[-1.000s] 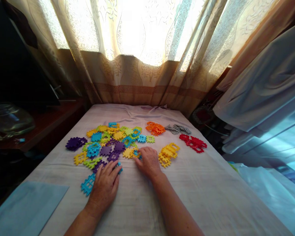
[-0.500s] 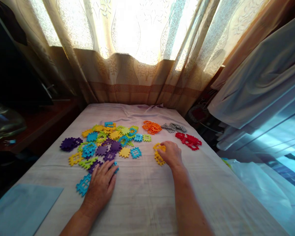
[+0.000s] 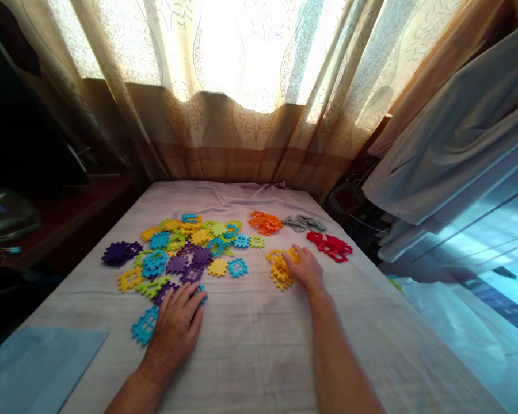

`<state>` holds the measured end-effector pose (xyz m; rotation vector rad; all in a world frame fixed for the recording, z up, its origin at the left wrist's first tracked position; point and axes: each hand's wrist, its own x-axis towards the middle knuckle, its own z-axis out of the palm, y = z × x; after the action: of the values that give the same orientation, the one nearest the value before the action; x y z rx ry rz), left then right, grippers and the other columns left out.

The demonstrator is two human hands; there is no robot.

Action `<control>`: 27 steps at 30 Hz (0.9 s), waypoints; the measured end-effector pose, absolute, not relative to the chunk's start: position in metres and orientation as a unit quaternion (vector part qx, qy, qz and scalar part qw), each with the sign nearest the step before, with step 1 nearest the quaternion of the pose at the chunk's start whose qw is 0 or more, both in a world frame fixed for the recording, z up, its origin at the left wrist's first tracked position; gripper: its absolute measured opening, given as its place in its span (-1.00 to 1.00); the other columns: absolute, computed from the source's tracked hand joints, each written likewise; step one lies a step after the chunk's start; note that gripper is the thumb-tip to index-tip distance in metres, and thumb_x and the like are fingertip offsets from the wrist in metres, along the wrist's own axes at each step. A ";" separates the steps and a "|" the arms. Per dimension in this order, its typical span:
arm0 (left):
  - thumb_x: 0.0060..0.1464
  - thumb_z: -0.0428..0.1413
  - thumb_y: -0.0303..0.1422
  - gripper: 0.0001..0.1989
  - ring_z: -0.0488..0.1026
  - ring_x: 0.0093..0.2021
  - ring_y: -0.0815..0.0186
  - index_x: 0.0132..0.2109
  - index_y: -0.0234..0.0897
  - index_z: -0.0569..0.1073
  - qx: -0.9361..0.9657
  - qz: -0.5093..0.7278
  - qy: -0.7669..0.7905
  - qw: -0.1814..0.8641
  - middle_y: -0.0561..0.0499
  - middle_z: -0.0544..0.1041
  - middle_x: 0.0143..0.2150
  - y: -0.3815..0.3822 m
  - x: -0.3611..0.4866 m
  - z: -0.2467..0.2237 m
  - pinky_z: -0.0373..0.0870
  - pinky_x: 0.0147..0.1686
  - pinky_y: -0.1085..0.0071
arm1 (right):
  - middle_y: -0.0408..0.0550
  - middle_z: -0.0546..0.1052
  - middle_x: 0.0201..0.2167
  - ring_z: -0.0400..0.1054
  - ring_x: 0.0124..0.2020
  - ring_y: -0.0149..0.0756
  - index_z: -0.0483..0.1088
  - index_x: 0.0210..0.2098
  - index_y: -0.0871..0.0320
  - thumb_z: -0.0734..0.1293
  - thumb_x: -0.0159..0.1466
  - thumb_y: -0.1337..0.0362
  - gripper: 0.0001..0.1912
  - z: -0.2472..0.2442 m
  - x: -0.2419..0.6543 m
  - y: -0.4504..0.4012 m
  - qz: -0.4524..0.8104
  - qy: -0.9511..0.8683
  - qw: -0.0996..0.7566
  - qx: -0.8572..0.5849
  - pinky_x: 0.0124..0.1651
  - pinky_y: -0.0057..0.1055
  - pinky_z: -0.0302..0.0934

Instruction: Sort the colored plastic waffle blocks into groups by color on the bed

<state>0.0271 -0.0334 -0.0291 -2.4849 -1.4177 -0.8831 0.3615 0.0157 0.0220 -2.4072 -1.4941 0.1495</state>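
My left hand (image 3: 179,319) lies flat with its fingers spread, the fingertips over purple and blue pieces at the near edge of a mixed pile. A blue window piece (image 3: 145,326) is beside it on the left. My right hand (image 3: 304,269) touches the right side of a small yellow pile (image 3: 280,273), thumb and fingers at a yellow piece; whether it grips that piece is hard to tell. The mixed pile includes purple pieces (image 3: 202,257), a yellow square (image 3: 218,267) and a blue window square (image 3: 237,267).
Behind my right hand lie orange pieces (image 3: 265,222), grey pieces (image 3: 304,223) and red pieces (image 3: 330,246). A dark purple pile (image 3: 120,253) is at the left. A light blue sheet (image 3: 43,365) covers the near left corner of the cloth-covered table (image 3: 259,356).
My right hand has moved slightly right, and its fingers are wider apart. More of the yellow pile shows, with a yellow piece at its upper right. My left hand has stayed put.
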 end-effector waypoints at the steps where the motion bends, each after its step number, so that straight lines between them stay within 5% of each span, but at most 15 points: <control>1: 0.21 -0.03 -0.36 -0.70 0.39 0.14 0.12 0.03 -0.12 0.47 -0.827 -0.294 -0.473 0.073 -0.07 0.50 0.11 -0.033 0.027 -0.029 0.20 0.20 -0.01 | 0.18 0.34 0.20 0.23 0.20 -0.05 0.32 0.20 0.11 0.15 0.32 -0.07 -0.42 0.022 0.364 0.016 0.065 -0.529 0.143 -0.834 0.16 -0.07 0.11; 10: 0.21 -0.03 -0.37 -0.70 0.38 0.16 0.13 0.02 -0.11 0.48 -0.826 -0.280 -0.487 0.057 -0.06 0.50 0.12 -0.037 0.030 -0.022 0.19 0.21 -0.02 | 0.12 0.53 -0.02 0.37 0.04 0.00 0.49 -0.01 0.07 0.22 0.27 -0.05 -0.54 0.049 0.354 0.011 0.088 -0.552 0.095 -0.824 0.01 -0.10 0.21; 17: 0.20 -0.02 -0.38 -0.71 0.37 0.17 0.13 0.01 -0.12 0.49 -0.821 -0.283 -0.494 0.043 -0.07 0.50 0.12 -0.038 0.031 -0.021 0.18 0.23 -0.04 | 0.01 0.48 0.07 0.26 0.14 -0.16 0.45 -0.02 0.09 0.29 0.28 0.18 -0.69 0.045 0.284 0.013 0.028 -0.706 0.234 -0.668 0.18 -0.20 0.06; 23: 0.20 -0.02 -0.38 -0.73 0.34 0.19 0.13 -0.01 -0.12 0.49 -0.818 -0.287 -0.497 0.043 -0.07 0.48 0.13 -0.039 0.033 -0.017 0.16 0.24 -0.05 | -0.01 0.46 0.10 0.09 0.26 -0.05 0.41 0.03 0.03 0.29 0.26 0.13 -0.65 0.023 0.219 0.018 0.062 -0.787 0.172 -0.589 0.26 0.00 -0.10; 27: 0.21 -0.01 -0.36 -0.75 0.34 0.20 0.12 -0.03 -0.13 0.48 -0.819 -0.290 -0.493 0.048 -0.08 0.48 0.13 -0.039 0.033 -0.017 0.18 0.22 -0.06 | 0.04 0.51 -0.02 0.17 0.18 -0.08 0.44 -0.07 0.08 0.30 0.25 0.16 -0.72 0.023 0.211 0.019 0.062 -0.790 0.145 -0.593 0.25 -0.04 -0.09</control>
<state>0.0326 -0.0392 -0.0169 -2.4964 -1.5024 -0.8854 0.2110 0.0192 0.0228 -1.7082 -2.2747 0.1779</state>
